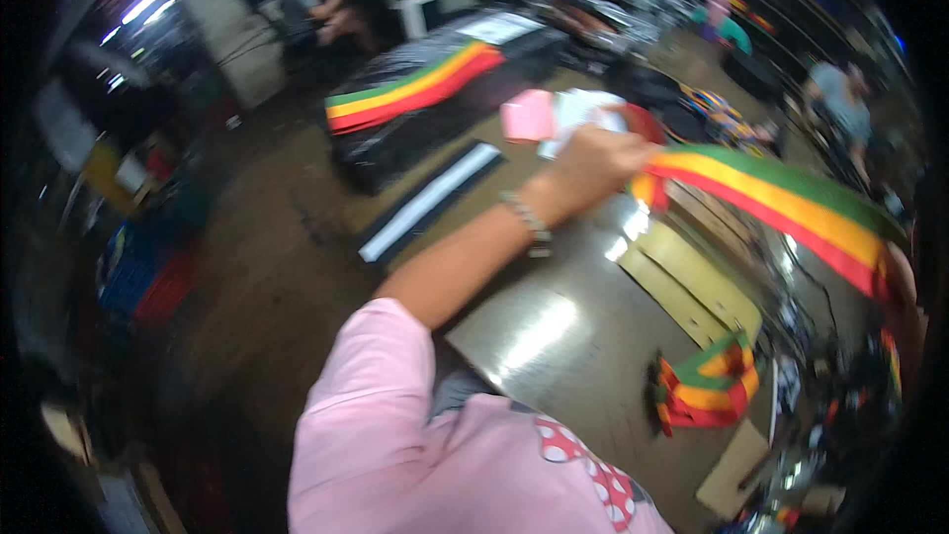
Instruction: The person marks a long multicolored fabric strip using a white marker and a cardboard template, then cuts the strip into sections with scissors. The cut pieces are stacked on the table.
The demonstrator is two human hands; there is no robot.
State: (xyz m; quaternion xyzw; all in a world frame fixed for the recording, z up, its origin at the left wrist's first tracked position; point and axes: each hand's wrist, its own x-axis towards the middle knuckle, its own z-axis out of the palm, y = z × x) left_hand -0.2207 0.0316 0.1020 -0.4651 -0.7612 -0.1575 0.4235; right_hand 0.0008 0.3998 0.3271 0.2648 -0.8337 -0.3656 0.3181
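Observation:
A green, yellow and red striped fabric strip is stretched between my two hands above the metal tabletop. My left hand, with a bracelet at its wrist, is closed round one end, and a short tail of the strip hangs below the fist. At the far right rim my right hand is closed at the other end; its fingers are partly hidden and blurred. Below the strip a crumpled bundle of the same striped fabric lies on the metal tabletop.
More striped strips lie on a black-wrapped package at the far left. Beside it is a dark band with a white stripe. A pale yellow metal plate and a cardboard piece are at right. Other people sit farther back.

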